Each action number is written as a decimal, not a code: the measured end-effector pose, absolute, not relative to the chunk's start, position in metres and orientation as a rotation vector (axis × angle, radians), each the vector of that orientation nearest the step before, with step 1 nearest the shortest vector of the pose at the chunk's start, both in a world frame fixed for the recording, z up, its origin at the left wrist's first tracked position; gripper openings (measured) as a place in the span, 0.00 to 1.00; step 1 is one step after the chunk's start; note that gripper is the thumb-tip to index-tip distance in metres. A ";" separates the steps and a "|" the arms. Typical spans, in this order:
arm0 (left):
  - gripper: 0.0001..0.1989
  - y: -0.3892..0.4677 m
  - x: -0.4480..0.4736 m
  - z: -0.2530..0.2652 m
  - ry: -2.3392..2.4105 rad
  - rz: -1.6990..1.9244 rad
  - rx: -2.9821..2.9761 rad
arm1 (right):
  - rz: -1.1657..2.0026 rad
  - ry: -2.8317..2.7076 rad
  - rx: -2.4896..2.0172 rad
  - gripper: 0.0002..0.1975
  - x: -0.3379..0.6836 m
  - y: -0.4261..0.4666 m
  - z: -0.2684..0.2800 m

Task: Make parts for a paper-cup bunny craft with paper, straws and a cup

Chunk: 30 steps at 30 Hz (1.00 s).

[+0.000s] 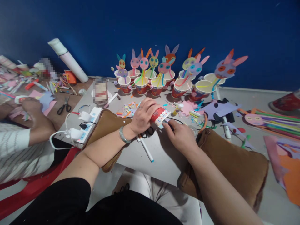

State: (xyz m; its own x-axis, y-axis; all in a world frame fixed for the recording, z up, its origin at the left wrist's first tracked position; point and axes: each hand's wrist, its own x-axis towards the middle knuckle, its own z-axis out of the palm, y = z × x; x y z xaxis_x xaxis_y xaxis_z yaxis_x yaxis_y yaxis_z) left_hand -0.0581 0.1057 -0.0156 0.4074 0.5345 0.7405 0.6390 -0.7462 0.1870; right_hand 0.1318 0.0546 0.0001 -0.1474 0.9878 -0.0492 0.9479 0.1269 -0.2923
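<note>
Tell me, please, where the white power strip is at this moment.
In the head view, the white power strip is left of centre, at the grey table's left edge, beside the brown cushion under the left forearm.

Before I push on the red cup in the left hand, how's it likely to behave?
Probably light and easy to dent: the red cup looks like thin paper. Laid on its side, it would likely roll, given its round wall. Pushed at the rim, it may pivot, being tilted in the left hand.
</note>
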 end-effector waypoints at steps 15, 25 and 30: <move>0.17 0.107 -0.059 -0.015 -1.028 -1.358 -2.491 | 0.485 -2.064 -1.765 0.23 0.134 0.056 -0.007; 0.22 0.110 -0.059 -0.018 -1.084 -1.561 -2.574 | 0.442 -1.730 -1.488 0.20 0.134 0.054 -0.010; 0.34 0.112 -0.058 -0.018 -1.523 -1.781 -2.754 | 0.429 -1.537 -1.326 0.22 0.136 0.057 -0.010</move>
